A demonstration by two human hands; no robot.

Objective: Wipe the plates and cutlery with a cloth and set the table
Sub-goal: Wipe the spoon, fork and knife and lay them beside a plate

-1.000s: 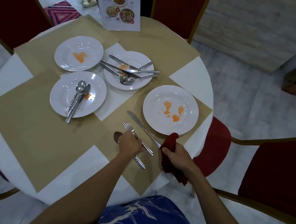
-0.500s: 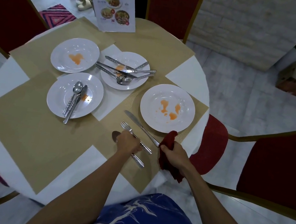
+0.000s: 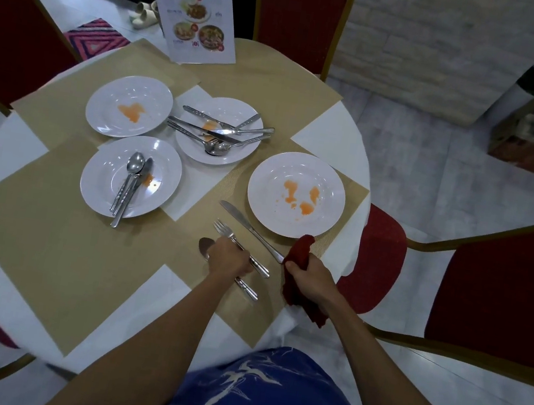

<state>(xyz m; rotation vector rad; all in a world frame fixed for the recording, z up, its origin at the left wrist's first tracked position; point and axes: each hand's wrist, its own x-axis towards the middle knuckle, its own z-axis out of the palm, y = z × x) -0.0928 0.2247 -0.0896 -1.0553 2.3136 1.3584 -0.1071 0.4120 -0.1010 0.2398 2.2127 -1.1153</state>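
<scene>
Fork (image 3: 224, 229) under left hand (image 3: 229, 261), cloth (image 3: 300, 251) in right hand (image 3: 310, 277)

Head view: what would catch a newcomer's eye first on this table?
Orange smears on four white plates stand out, most on the nearest plate at the right. Beside its near rim the right hand grips a red cloth, while the left hand covers the fork and spoon on the mat.

standing menu card (image 3: 197, 8), headed "MENU", Thai script beside it unclear
</scene>
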